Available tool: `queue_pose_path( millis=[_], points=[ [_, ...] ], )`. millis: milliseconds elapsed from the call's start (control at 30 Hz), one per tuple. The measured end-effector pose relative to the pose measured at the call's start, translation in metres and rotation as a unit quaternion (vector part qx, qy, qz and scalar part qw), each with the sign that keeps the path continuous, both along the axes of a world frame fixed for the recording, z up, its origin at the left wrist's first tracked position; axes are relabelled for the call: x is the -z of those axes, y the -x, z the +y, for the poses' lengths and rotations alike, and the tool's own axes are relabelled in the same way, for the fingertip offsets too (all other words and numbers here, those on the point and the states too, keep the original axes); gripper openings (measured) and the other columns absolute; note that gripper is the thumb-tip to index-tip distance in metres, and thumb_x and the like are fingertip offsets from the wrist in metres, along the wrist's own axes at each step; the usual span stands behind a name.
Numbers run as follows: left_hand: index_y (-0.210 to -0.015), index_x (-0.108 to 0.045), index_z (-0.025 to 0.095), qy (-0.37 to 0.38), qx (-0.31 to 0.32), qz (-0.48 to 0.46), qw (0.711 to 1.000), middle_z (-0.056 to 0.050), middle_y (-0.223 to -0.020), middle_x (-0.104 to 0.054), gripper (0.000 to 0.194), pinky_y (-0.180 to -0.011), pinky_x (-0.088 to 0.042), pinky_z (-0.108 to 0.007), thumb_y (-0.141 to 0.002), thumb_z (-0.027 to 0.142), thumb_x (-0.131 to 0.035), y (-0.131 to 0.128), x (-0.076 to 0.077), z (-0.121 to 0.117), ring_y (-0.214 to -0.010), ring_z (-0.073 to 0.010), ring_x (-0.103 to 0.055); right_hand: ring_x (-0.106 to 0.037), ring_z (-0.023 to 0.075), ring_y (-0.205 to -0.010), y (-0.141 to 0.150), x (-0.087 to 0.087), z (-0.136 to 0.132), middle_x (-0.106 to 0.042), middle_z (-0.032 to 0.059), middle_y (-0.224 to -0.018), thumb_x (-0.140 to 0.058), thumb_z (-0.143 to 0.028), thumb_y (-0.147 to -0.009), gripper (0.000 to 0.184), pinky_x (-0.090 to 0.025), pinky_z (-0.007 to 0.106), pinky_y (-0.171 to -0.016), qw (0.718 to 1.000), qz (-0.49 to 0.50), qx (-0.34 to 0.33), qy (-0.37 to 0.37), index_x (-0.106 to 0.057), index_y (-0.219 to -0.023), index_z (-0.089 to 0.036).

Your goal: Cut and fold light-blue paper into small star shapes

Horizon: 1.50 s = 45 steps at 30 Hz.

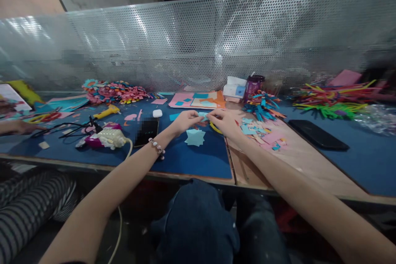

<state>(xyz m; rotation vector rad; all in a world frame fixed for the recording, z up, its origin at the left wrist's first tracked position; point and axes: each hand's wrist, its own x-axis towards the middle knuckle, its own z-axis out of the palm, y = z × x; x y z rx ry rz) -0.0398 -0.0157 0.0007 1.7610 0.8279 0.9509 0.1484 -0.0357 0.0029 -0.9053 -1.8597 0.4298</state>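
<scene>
My left hand [185, 121] and my right hand [223, 123] meet over the blue mat, fingers pinched on a small light-blue paper piece [203, 115] held between them. Just below them a light-blue paper star [194, 137] lies flat on the blue mat [198, 159]. A beaded bracelet [157, 147] sits on my left wrist. A bit of yellow ring shape [214, 128] shows under my right hand.
Phones lie at left [146, 131] and right [317, 134]. A glue gun [107, 137] and cables sit left. Paper scraps [262, 134], coloured sheets [198, 100], a purple cup [253, 85], paper flowers [114, 90] and strips [334, 99] line the back. Another person's hand [15, 126] rests far left.
</scene>
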Motion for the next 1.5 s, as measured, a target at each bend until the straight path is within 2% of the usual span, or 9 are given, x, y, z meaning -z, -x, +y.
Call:
queue_pose_path(
  millis=[167, 367, 667, 800, 1033, 1200, 1367, 1433, 1500],
  points=[
    [-0.083, -0.057, 0.013, -0.017, 0.006, 0.032, 0.999, -0.013, -0.087, -0.071, 0.037, -0.060, -0.046, -0.026, -0.076, 0.048, -0.062, 0.000, -0.002, -0.001, -0.083, -0.0204, -0.068, -0.054, 0.0137, -0.065, 0.000, 0.004, 0.006, -0.065, 0.0024, -0.074, -0.056, -0.046, -0.077, 0.031, -0.039, 0.025, -0.059, 0.996, 0.029, -0.011, 0.079, -0.066, -0.077, -0.016],
    [-0.081, -0.057, 0.013, -0.021, 0.008, 0.036, 0.999, -0.014, -0.086, -0.071, 0.037, -0.057, -0.043, -0.024, -0.076, 0.049, -0.061, -0.002, -0.002, -0.002, -0.082, -0.0205, -0.068, -0.054, 0.0126, -0.064, -0.001, 0.009, 0.012, -0.065, 0.0027, -0.075, -0.056, -0.045, -0.077, 0.031, -0.040, 0.024, -0.058, 0.996, 0.038, -0.025, 0.082, -0.065, -0.077, -0.016],
    [-0.078, -0.055, 0.013, 0.007, -0.006, 0.019, 1.000, -0.014, -0.086, -0.071, 0.033, -0.056, -0.042, -0.024, -0.075, 0.044, -0.064, -0.002, -0.003, -0.001, -0.081, -0.0203, -0.068, -0.057, 0.0142, -0.071, 0.006, 0.010, 0.009, -0.064, 0.0039, -0.079, -0.051, -0.039, -0.082, 0.026, -0.042, 0.026, -0.064, 0.998, 0.036, -0.021, 0.047, -0.062, -0.082, -0.015],
    [-0.082, -0.059, 0.011, -0.007, -0.014, 0.029, 0.999, -0.013, -0.083, -0.071, 0.032, -0.054, -0.041, -0.024, -0.073, 0.041, -0.067, -0.001, -0.003, 0.001, -0.076, -0.0199, -0.067, -0.058, 0.0150, -0.077, 0.008, 0.006, 0.006, -0.066, 0.0048, -0.085, -0.049, -0.035, -0.082, 0.025, -0.044, 0.027, -0.069, 0.999, 0.029, -0.020, 0.039, -0.063, -0.086, -0.015],
    [-0.081, -0.061, 0.012, -0.055, -0.024, 0.045, 0.997, -0.010, -0.075, -0.070, 0.029, -0.051, -0.039, -0.023, -0.075, 0.040, -0.062, -0.003, 0.001, 0.003, -0.066, -0.0156, -0.063, -0.057, 0.0144, -0.070, 0.003, 0.004, 0.010, -0.064, 0.0025, -0.076, -0.052, -0.028, -0.078, 0.015, -0.042, 0.026, -0.063, 1.000, -0.006, -0.016, -0.005, -0.063, -0.078, -0.016],
    [-0.075, -0.060, 0.013, -0.080, -0.054, 0.049, 0.994, -0.005, -0.067, -0.066, 0.025, -0.050, -0.038, -0.023, -0.073, 0.038, -0.061, -0.006, -0.001, 0.002, -0.060, -0.0133, -0.058, -0.053, 0.0145, -0.072, 0.012, 0.006, 0.009, -0.059, 0.0016, -0.071, -0.052, -0.017, -0.074, 0.008, -0.040, 0.027, -0.067, 0.997, -0.013, 0.033, -0.072, -0.057, -0.068, -0.017],
    [-0.073, -0.057, 0.013, -0.077, -0.073, 0.025, 0.994, -0.001, -0.064, -0.059, 0.021, -0.050, -0.035, -0.022, -0.074, 0.034, -0.059, -0.011, -0.003, -0.003, -0.054, -0.0092, -0.050, -0.050, 0.0155, -0.076, 0.019, 0.008, 0.006, -0.054, 0.0022, -0.072, -0.051, -0.016, -0.075, 0.012, -0.039, 0.028, -0.070, 0.986, -0.020, 0.085, -0.143, -0.052, -0.064, -0.019],
    [-0.075, -0.055, 0.014, -0.072, -0.071, 0.015, 0.995, -0.001, -0.064, -0.058, 0.020, -0.051, -0.035, -0.022, -0.075, 0.033, -0.058, -0.012, -0.003, -0.004, -0.057, -0.0094, -0.050, -0.051, 0.0154, -0.075, 0.018, 0.008, 0.005, -0.055, 0.0025, -0.073, -0.050, -0.018, -0.077, 0.012, -0.039, 0.027, -0.070, 0.988, -0.013, 0.080, -0.130, -0.054, -0.066, -0.018],
    [-0.077, -0.054, 0.015, -0.071, -0.066, 0.015, 0.995, -0.001, -0.066, -0.059, 0.020, -0.053, -0.036, -0.022, -0.075, 0.034, -0.058, -0.012, -0.002, -0.003, -0.059, -0.0100, -0.052, -0.052, 0.0151, -0.073, 0.015, 0.006, 0.005, -0.057, 0.0023, -0.071, -0.047, -0.022, -0.080, 0.017, -0.039, 0.027, -0.070, 0.994, 0.006, 0.068, -0.088, -0.057, -0.067, -0.017]
  ],
)
